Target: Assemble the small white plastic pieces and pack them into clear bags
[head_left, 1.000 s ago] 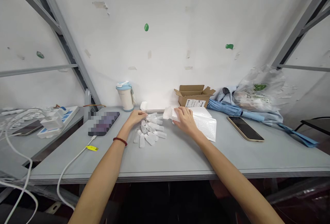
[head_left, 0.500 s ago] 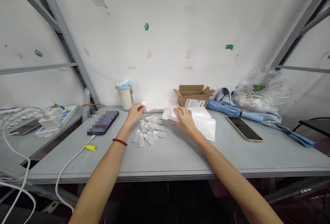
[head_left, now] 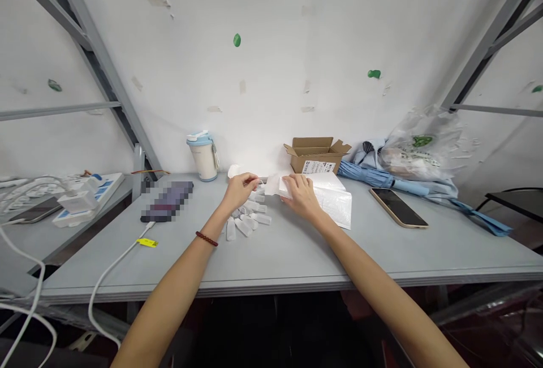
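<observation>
My left hand (head_left: 241,191) has its thumb and fingers closed in a pinch over the far edge of a pile of small translucent white tags (head_left: 244,225) with loops. A small whitish piece that looks like one of these tags shows at its fingertips, partly hidden. My right hand (head_left: 300,194) is wrapped over a white padded mailing bag (head_left: 337,210) and grips it near its left end. The bag's flap-like end (head_left: 274,185) points toward my left hand. Part of the tag pile is covered by my left hand.
Behind the bag stands an open cardboard box (head_left: 316,159). A cup (head_left: 203,157) is at the back left, with a phone (head_left: 168,201) on a cable in front. At right lie another phone (head_left: 397,208), a folded blue umbrella (head_left: 373,176) and a plastic bag (head_left: 424,147).
My left hand has moved right, closer to the mailing bag's end, with the small whitish piece at its fingertips. My right hand keeps its grip on the bag. The view has shifted slightly.
</observation>
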Available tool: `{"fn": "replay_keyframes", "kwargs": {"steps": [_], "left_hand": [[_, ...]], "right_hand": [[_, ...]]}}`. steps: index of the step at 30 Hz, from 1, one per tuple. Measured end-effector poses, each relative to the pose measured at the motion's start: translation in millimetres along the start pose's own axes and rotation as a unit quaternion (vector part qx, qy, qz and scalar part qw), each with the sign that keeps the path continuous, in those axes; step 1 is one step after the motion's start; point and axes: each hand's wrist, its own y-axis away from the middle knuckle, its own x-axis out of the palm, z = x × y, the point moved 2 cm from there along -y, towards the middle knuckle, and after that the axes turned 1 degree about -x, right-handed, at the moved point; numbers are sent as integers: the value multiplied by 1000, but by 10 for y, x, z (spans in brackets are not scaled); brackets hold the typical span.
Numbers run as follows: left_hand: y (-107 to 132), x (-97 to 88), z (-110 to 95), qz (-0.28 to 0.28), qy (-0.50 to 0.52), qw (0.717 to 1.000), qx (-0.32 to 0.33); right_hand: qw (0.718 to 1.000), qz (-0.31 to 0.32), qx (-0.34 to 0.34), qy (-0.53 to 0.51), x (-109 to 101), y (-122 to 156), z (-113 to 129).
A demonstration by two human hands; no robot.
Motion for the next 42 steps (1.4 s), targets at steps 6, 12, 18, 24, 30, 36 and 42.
{"fn": "replay_keyframes", "kwargs": {"steps": [6,12,18,24,30,36,42], "left_hand": [[92,243,-43,88,55,994,25],[113,291,-72,162,134,978,-17],[-28,-230,-40,39,95,992,-80],[-22,-679,221,117,1,974,-194],[58,-669,343,267,-28,921,-281],[33,-688,379,218,-31,938,-266],[-24,-765,292,37,5,975,-218]], "right_hand": [[1000,-6,-22,-5,20,0,47],[999,-7,-38,-6,48,9,67],[999,-11,-28,-10,9,-1,24],[1000,-7,-18,-12,1,-3,5],[1000,-12,-14,-10,2,-1,5],[1000,-1,-10,-6,1,-3,6],[1000,-9,-13,-15,-15,-4,13]]}}
